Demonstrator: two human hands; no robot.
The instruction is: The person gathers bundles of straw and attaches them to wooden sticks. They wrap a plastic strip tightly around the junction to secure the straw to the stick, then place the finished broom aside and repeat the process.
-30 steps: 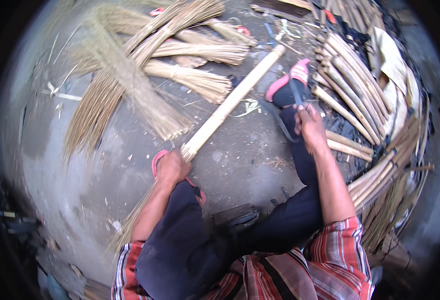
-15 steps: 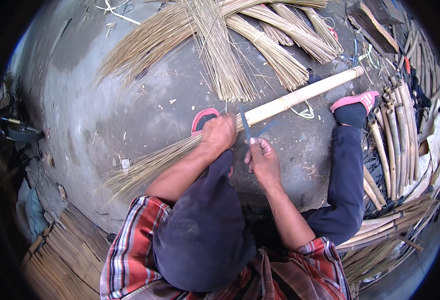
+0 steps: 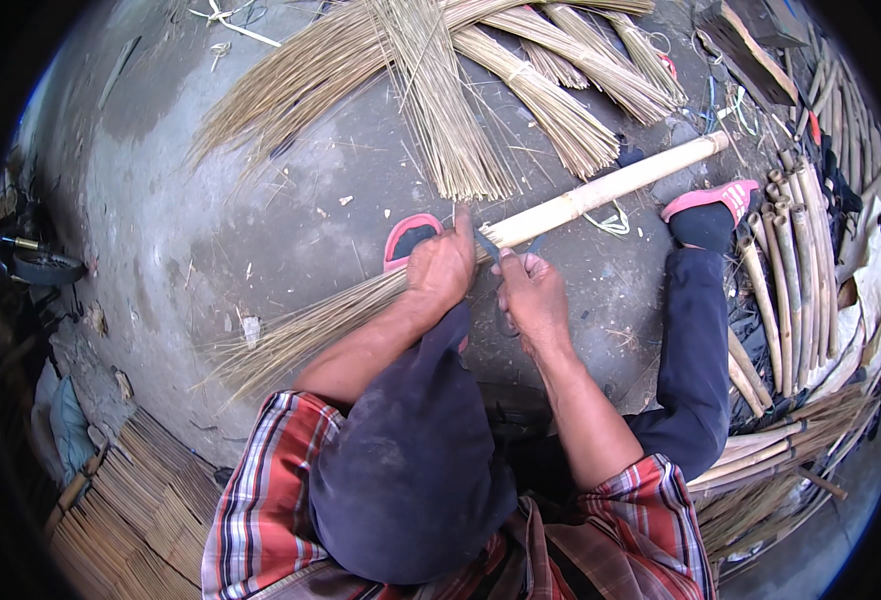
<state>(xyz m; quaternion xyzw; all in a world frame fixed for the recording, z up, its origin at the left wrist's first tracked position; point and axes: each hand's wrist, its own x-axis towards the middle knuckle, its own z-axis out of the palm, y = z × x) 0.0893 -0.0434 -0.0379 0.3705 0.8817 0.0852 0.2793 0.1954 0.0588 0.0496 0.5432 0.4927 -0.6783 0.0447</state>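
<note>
My left hand point(image 3: 440, 268) is closed round a bundle of thin sticks point(image 3: 310, 330) where it meets a thick pale bamboo pole point(image 3: 610, 190). One finger of that hand points up along the joint. The loose ends of the sticks fan out to the lower left. My right hand point(image 3: 533, 300) is closed at the right of the joint, pinching a narrow blue-grey strip point(image 3: 486, 243). The strip slants across the joint between my two hands, and part of it hangs below my right fingers. What it is made of I cannot tell.
Several tied stick bundles point(image 3: 550, 105) lie across the floor ahead. Bamboo poles point(image 3: 790, 290) are stacked at the right, beside my foot in a pink sandal point(image 3: 715, 200). More sticks point(image 3: 140, 500) lie at the lower left. A pale tie point(image 3: 610, 222) rests by the pole.
My right hand has turned and moved slightly up and closer to the joint. The strip, which stood up past the pole, now lies lower and more slanted. My left hand has barely moved.
</note>
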